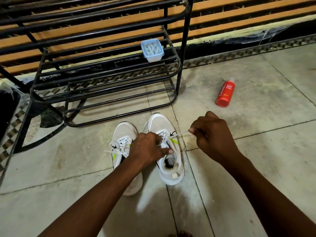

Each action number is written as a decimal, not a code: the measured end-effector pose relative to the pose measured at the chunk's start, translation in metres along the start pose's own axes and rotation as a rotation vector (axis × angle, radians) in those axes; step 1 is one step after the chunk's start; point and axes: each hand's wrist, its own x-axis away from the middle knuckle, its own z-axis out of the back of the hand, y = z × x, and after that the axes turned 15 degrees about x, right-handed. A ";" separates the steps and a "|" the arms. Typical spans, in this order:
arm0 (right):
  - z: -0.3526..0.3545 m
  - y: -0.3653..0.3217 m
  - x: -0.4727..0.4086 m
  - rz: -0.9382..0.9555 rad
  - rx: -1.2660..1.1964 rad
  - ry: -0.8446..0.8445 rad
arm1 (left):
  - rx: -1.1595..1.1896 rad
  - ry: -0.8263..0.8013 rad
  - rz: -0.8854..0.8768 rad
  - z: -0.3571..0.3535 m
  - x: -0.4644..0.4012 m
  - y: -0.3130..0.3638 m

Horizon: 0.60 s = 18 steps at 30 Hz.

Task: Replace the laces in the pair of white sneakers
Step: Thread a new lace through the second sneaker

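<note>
Both of my forearms reach out over a pale tiled floor (256,151) toward two white sneakers standing side by side. My left hand (147,147) rests on the tongue of the right sneaker (164,147), fingers curled at its eyelets, thumb pointing right. My right hand (212,135), fingers closed, pinches a white lace (178,133) drawn taut from that shoe. Left of it, the left sneaker (123,151) is laced. Farther off stand a black metal rack (102,79) holding a small plastic tub (152,50), and a red bottle (225,94) lies to the right.
</note>
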 end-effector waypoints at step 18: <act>0.007 -0.008 -0.008 -0.065 -0.197 0.182 | 0.777 -0.225 -0.287 0.025 -0.004 0.045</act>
